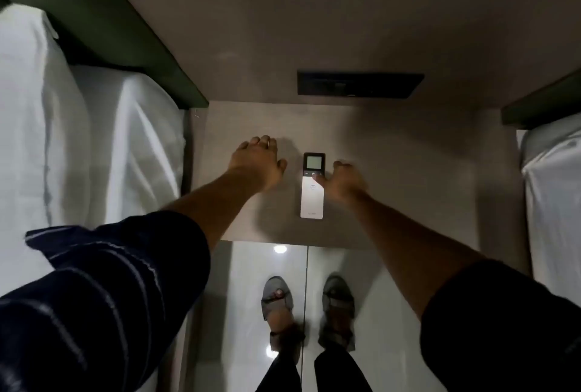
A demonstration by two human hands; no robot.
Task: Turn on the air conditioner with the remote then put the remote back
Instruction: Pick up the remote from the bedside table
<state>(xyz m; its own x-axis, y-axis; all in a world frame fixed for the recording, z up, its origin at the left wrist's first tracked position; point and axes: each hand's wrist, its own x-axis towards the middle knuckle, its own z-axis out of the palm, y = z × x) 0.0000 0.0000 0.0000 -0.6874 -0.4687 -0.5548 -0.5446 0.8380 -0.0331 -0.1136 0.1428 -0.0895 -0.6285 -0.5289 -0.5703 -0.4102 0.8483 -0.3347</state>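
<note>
Just left of right hand: remote

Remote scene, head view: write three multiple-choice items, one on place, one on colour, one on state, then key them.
1. Where does the remote lie?
A. on the bedside table
B. on the bed
C. on the floor

2. What colour is the remote's lower body?
A. red
B. white
C. green

3. What is the left hand doing?
A. gripping the remote
B. holding a pillow
C. resting flat on the table, apart from the remote

Key: 1 A, it lies flat on the tabletop between the beds; 2 B, pale below its dark screen end; 3 C, palm down, while the right hand touches the remote's edge.
</note>
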